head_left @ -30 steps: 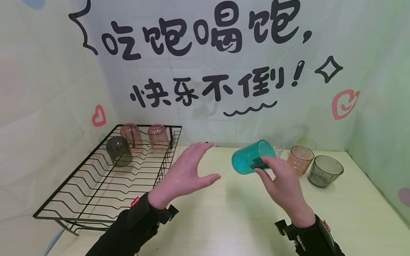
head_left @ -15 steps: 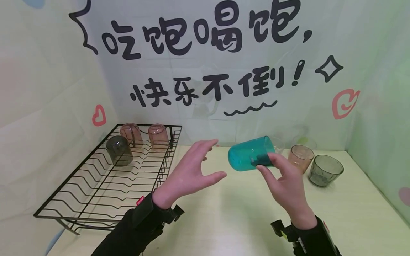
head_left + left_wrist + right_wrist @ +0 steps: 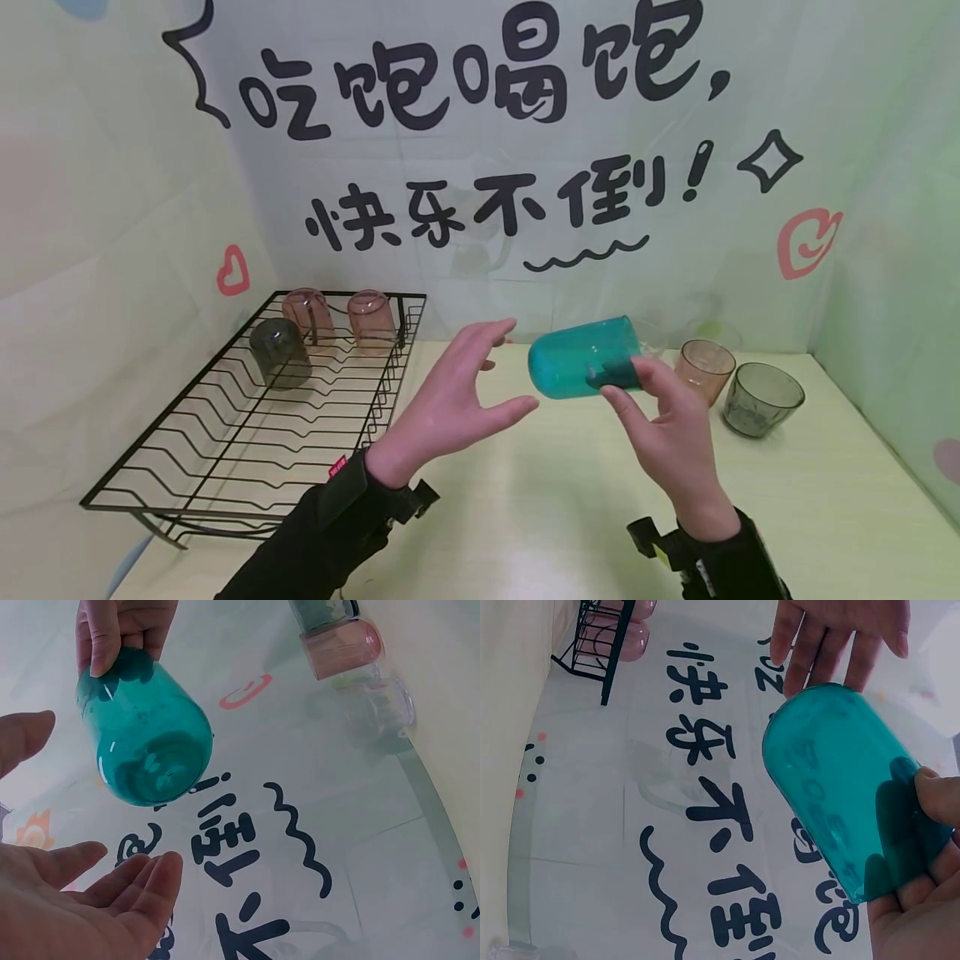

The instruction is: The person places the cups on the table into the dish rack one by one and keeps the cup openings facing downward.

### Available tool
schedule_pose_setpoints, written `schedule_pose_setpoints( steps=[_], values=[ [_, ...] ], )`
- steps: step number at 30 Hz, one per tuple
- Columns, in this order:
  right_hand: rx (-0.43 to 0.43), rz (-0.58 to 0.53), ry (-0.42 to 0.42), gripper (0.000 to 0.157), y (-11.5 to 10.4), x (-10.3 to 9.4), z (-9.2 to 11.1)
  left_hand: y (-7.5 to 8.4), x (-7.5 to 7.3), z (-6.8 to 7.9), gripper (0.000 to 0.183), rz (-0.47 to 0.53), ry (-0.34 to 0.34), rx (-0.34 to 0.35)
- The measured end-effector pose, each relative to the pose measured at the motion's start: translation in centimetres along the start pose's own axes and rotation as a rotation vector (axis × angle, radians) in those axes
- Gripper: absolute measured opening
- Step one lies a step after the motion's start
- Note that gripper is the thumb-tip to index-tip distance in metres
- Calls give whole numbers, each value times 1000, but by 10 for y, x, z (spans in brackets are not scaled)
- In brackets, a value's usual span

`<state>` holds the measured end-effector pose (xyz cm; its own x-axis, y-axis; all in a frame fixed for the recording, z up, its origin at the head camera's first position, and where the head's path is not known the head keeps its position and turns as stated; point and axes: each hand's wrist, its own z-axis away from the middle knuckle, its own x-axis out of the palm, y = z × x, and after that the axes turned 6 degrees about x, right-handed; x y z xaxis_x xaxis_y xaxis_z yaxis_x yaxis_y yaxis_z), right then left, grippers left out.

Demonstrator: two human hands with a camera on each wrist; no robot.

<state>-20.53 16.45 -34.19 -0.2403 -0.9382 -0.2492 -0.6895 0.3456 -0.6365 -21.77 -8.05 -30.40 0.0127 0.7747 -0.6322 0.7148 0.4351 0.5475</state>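
A teal see-through cup (image 3: 573, 360) lies sideways in the air, its base toward the left and its mouth to the right. My right hand (image 3: 675, 442) pinches it near the rim, thumb on the near side and fingers behind, showing dark through the wall. Just left of the base is my left hand (image 3: 450, 400), fingers extended and thumb spread apart. In the left wrist view the cup's round base (image 3: 161, 769) faces that camera, beyond the left fingertips. From the right wrist, the left fingers show close behind the base of the cup (image 3: 840, 787).
A black wire dish rack (image 3: 247, 425) stands at left, with a grey cup (image 3: 279, 354) and two pink cups (image 3: 371, 321) upside down at its far end. On the table's right are an amber cup (image 3: 703, 371), a grey-green cup (image 3: 761, 400) and a clear cup (image 3: 651, 337).
The teal cup has moved slightly left in my right hand and tipped nearer to level, its mouth turning away from view. My left hand has moved right and a little up, closer to the base.
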Motion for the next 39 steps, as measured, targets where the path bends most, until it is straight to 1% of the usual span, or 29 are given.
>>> schedule_pose_setpoints(
  steps=[5, 11, 14, 17, 20, 29, 34, 39],
  values=[
    [44, -78, 25, 35, -4, 2, 1, 1, 3, -2, 82, 31, 26, 1],
    [117, -263, 29, 30, -11, 6, 2, 3, 7, -4, 83, 110, 39, -9],
    [163, -316, 29, 27, -15, 7, 2, 3, 9, -5, 84, 151, 48, 3],
    [222, -319, 37, 26, -19, 8, 3, 4, 12, -5, 85, 179, 60, 19],
    [263, -318, 44, 25, -21, 9, 4, 5, 14, -5, 86, 192, 70, 20],
    [325, -303, 62, 26, -24, 12, 6, 7, 18, -5, 86, 257, 72, -7],
    [344, -307, 63, 27, -25, 13, 7, 6, 20, -6, 82, 312, 80, -18],
    [327, -308, 49, 27, -25, 13, 8, 6, 21, -6, 80, 331, 98, -24]
  ],
)
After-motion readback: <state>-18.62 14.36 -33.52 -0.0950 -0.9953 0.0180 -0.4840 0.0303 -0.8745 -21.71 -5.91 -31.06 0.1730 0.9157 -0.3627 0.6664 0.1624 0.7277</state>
